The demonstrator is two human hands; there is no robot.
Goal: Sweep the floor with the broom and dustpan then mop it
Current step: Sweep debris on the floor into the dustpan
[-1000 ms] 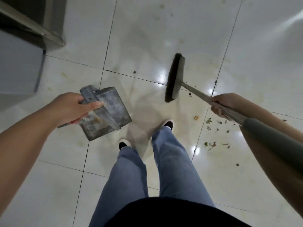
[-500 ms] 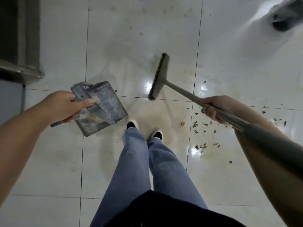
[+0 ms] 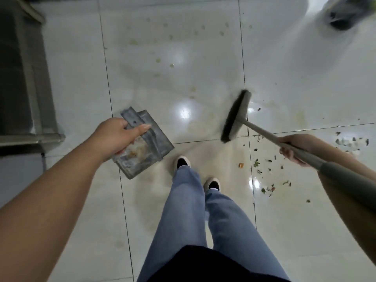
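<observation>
My left hand point(image 3: 116, 135) grips the handle of a grey metal dustpan point(image 3: 146, 149), held above the white tiled floor point(image 3: 183, 58) on my left. My right hand point(image 3: 295, 148) grips the grey handle of a broom point(image 3: 236, 117), whose dark bristle head sits just left of a scatter of green and orange debris point(image 3: 262, 169) on the tiles. More debris point(image 3: 350, 140) lies further right. No mop is in sight.
My legs in blue jeans and white-and-black shoes point(image 3: 182, 162) stand between the dustpan and the debris. A steel cabinet base point(image 3: 30, 94) stands at the left. A blurred dark object point(image 3: 343, 15) lies at the top right. Faint stains spot the tiles ahead.
The view has swung right and I have stepped, so the cabinet slid left. The broom head has moved closer to the debris. Both hands keep their grips.
</observation>
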